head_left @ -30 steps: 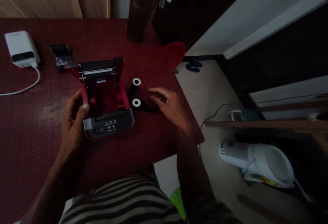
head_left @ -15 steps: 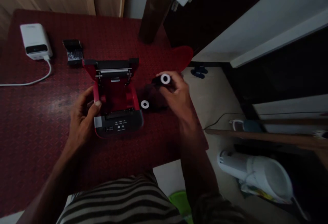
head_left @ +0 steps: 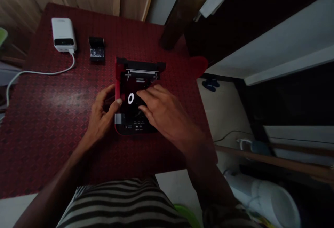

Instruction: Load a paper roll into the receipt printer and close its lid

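A red and black label printer (head_left: 138, 132) stands on the table with its lid raised. My left hand (head_left: 104, 113) grips the printer's left wall, with the thumb on its rim and the fingers outside. My right hand (head_left: 161, 109) reaches into the bay from the right and holds a black ribbon roll (head_left: 130, 98), whose white ring-shaped core end points left. Most of this roll is behind my fingers. The second white-cored roll does not show; my right hand and the dark bay may hide it.
A red patterned table (head_left: 65, 134) carries a white power bank (head_left: 63, 34) with a white cable (head_left: 44, 73), a small black roll-like piece (head_left: 97, 48) and a tall dark bottle (head_left: 180, 19) with a green cap. Blue slippers (head_left: 211, 84) lie on the floor at right.
My right hand has moved left with the ribbon roll, from beside the printer into its open bay. My left hand keeps its hold on the printer. The camera view has shifted.
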The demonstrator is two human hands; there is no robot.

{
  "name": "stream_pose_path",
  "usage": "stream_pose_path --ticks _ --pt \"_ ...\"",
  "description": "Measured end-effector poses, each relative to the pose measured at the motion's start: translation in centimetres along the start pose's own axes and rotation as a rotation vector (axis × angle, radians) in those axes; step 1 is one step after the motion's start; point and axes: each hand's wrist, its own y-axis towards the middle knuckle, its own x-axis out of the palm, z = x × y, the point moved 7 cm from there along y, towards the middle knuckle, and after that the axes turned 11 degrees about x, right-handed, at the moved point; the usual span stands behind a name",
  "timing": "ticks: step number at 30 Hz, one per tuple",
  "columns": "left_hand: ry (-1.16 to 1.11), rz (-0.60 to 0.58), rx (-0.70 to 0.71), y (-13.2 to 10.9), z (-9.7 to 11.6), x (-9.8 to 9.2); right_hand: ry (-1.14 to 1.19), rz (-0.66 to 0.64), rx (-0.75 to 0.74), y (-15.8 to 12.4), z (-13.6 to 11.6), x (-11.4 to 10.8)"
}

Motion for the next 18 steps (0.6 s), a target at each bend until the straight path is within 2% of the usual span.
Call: stream_pose_path --ticks 9,14,18 --pt "0.045 0.031 0.011 0.0 -0.5 -0.3 -0.195 0.013 0.004 2.5 -1.2 1.7" --pt "0.03 0.006 -0.017 -0.1 -0.4 -0.3 -0.245 -0.106 0.056 4.3 -1.3 2.8" --pt "0.026 0.005 -0.012 -0.1 -0.2 -0.3 -0.216 -0.131 0.096 3.9 -0.8 2.6"
